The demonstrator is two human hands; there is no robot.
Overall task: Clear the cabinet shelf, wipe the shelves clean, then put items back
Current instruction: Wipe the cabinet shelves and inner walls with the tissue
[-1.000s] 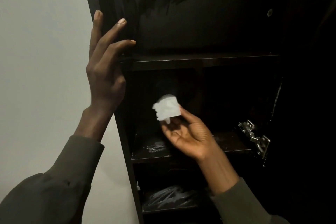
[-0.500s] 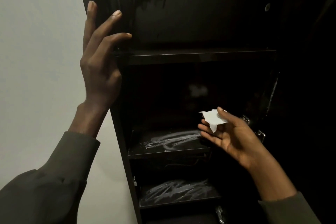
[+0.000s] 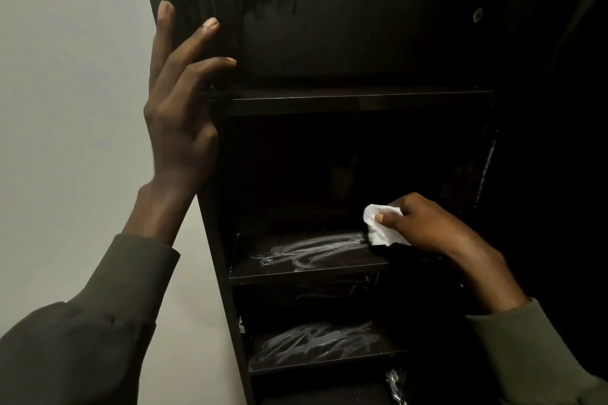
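Dark cabinet shelf [image 3: 316,268], streaked white: your right hand [image 3: 424,227] grips a crumpled white wipe [image 3: 378,228] on it; your left hand [image 3: 179,115], fingers spread, rests against the cabinet's side panel [image 3: 210,240].

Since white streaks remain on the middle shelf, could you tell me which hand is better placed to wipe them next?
The right hand. It already grips the white tissue at the right end of the streaks on the middle shelf. The left hand rests open against the cabinet's side panel, higher up, holding nothing.
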